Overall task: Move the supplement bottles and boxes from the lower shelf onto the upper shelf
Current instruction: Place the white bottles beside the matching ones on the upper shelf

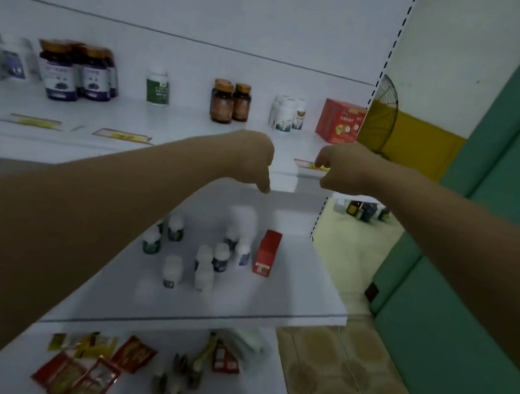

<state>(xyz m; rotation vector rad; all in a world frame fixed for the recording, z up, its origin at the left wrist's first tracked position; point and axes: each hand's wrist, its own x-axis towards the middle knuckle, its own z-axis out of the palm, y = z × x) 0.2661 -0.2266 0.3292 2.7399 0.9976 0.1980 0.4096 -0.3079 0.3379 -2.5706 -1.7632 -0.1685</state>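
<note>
two empty hands hover at the upper shelf's (159,151) front edge, the left hand (253,156) loosely curled, the right hand (340,170) curled with fingertips near a price tag (305,164), while white bottles (204,262) and a red box (267,252) stand on the lower shelf (288,298).
</note>
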